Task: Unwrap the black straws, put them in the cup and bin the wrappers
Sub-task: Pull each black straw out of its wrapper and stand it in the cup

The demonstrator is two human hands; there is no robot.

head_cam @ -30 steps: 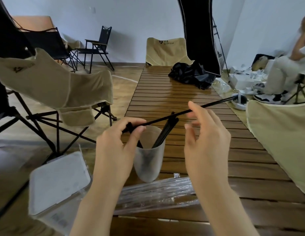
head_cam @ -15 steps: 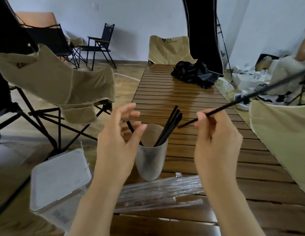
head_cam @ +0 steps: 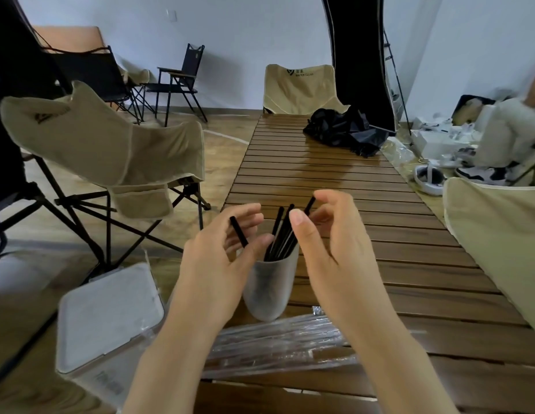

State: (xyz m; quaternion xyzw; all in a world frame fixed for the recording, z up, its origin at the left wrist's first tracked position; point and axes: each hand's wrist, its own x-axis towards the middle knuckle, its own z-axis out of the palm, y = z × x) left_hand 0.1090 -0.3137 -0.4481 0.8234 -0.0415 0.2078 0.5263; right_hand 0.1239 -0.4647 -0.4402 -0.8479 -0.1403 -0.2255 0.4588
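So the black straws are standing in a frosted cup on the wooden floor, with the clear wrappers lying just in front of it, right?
Not quite. In the head view the cup holding the black straws stands on the slatted wooden table, not on the floor. The clear wrappers do lie just in front of it.

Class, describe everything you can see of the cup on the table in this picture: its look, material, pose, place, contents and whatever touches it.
The cup is a frosted, translucent tumbler, plastic by its look, with a rounded base and no handle. It stands upright on the slatted wooden table near its front edge, just behind a pile of clear wrappers. Several black straws lean inside it, tops above the rim. The left hand and right hand flank its mouth, hiding part of the rim; whether either touches the cup cannot be told.
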